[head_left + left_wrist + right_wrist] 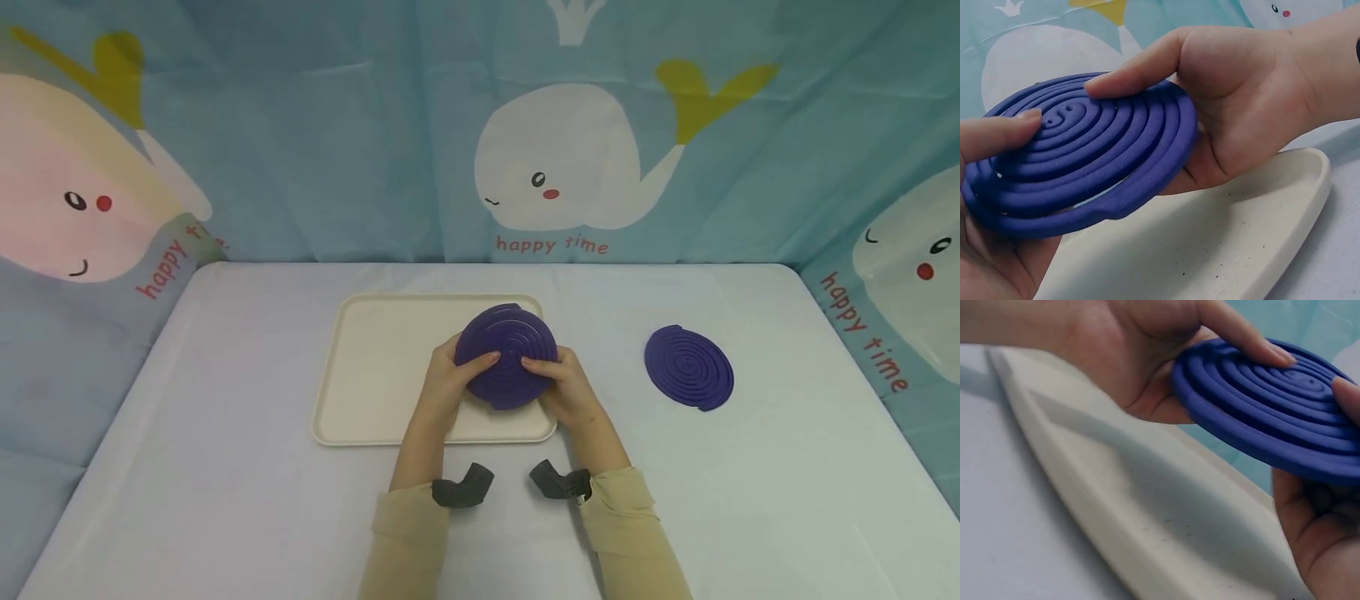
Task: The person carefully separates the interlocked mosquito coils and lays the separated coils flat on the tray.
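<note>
A round purple spiral coaster [507,387] is held up over the right part of a cream tray [375,367]. My left hand [444,379] grips its left edge, thumb on top and fingers underneath. On the opposite edge my right hand [570,385] pinches it the same way. Both thumbs press near the centre of the spiral, as the left wrist view shows on the coaster [1141,140]. In the right wrist view the coaster [1241,419] is tilted, clear of the tray [1079,506] below. The fingers beneath the coaster are partly hidden.
A second purple spiral coaster [688,367] lies flat on the white table [750,500], right of the tray. Small dark specks dot the tray floor. A blue curtain [337,150] with printed whales hangs behind and along both sides of the table.
</note>
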The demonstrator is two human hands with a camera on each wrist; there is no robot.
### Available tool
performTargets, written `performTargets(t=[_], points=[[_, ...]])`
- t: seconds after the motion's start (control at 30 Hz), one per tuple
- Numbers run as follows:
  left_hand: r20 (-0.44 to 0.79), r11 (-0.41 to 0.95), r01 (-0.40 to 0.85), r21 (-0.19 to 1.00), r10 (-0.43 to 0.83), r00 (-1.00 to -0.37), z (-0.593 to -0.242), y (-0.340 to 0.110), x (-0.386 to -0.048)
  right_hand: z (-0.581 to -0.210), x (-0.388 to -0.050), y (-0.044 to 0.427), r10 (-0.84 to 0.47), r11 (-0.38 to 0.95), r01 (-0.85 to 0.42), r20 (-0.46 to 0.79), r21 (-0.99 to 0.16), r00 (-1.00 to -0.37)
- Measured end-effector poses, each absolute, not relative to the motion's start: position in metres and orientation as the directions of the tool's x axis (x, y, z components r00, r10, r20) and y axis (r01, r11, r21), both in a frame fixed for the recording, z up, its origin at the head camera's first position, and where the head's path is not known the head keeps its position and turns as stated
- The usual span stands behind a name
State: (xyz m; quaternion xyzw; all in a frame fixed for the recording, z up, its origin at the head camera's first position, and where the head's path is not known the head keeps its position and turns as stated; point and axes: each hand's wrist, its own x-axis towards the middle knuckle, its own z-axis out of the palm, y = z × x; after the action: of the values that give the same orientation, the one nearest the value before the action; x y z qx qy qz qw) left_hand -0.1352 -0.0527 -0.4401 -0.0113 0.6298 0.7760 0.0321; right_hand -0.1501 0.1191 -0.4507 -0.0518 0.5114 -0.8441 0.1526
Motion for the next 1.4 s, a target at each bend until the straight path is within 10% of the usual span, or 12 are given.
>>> performTargets(t=[0.43,1.4], points=[[-0.044,-0.134,-0.044,0.99,0.004,-0.999,-0.439,-0.048,-0.138,-0.445,-0.148,0.11,-0.068,-0.36,0.114,-0.096,-0.926,-0.993],[0.014,0.043,0.01,0.999,-0.093,-0.996,-0.442,-0.041,-0.136,-0.446,-0.145,0.111,-0.212,-0.322,0.147,-0.08,-0.935,-0.974]])
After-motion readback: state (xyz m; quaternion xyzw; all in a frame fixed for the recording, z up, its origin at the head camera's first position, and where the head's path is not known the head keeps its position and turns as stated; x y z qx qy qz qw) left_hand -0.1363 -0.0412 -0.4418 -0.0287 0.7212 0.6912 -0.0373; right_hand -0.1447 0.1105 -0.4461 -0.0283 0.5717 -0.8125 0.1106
